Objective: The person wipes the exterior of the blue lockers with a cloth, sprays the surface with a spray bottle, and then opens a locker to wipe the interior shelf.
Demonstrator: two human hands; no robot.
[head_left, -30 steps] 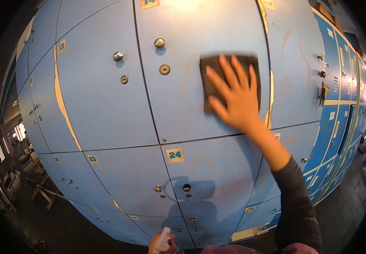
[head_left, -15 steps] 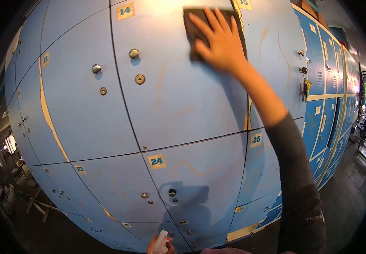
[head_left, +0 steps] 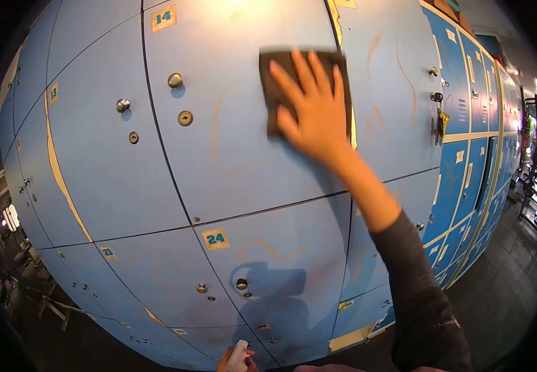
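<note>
My right hand (head_left: 315, 118) presses a dark cloth (head_left: 272, 93) flat against the light blue locker door numbered 14 (head_left: 237, 161), near its right edge, fingers spread over the cloth. At the bottom of the view, my left hand (head_left: 226, 359) is wrapped round a white spray bottle (head_left: 238, 356), of which only the top shows. Faint brownish smears mark the door. A round knob (head_left: 175, 80) and a keyhole lock (head_left: 185, 118) are to the left of the cloth. Below is the door with label 24 (head_left: 215, 239).
More blue lockers (head_left: 454, 180) with cream frames stand at the right. A bunch of keys (head_left: 443, 121) hangs from a lock there. Tiled floor (head_left: 498, 285) shows at the lower right, and a wooden trestle (head_left: 57, 309) at the lower left.
My right hand and the cloth have moved down the door. The view has shifted slightly, so the lockers appear a little further left. My left hand still holds the bottle.
</note>
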